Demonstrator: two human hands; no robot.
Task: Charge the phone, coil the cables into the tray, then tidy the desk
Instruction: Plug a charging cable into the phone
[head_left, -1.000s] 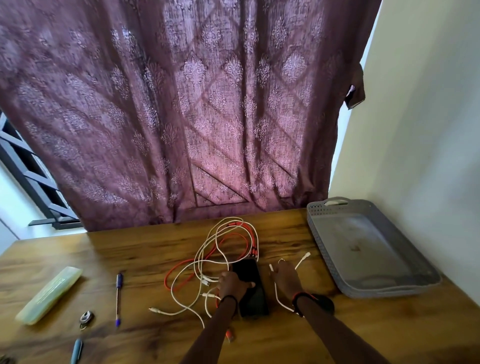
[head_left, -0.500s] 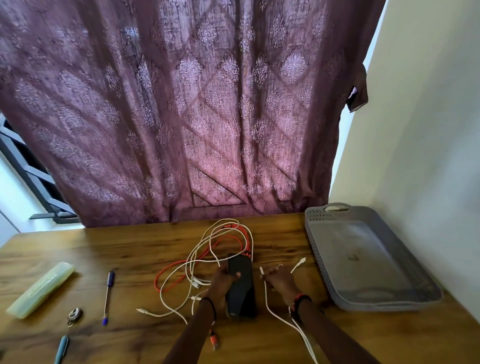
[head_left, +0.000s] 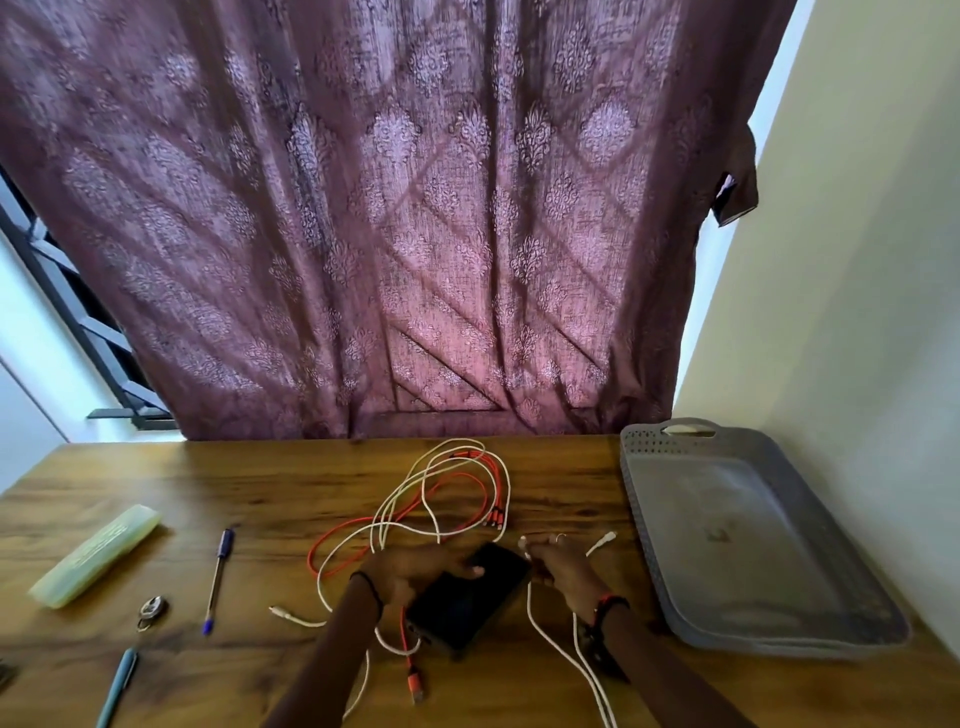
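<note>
The phone (head_left: 467, 603), a black glossy slab, lies askew on the wooden surface (head_left: 260, 488). The left hand (head_left: 410, 569) grips it, fingers round its edge and thumb on the screen. Just right of it, the right hand (head_left: 563, 569) covers a white cable (head_left: 597, 693); blur hides whether those fingers pinch it. An orange cable (head_left: 414, 680) trails near the left wrist, and the grey tray (head_left: 639, 519) sits further right.

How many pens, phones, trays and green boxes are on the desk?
Pens: 2
Phone: 1
Tray: 1
Green box: 1
Total: 5
</note>
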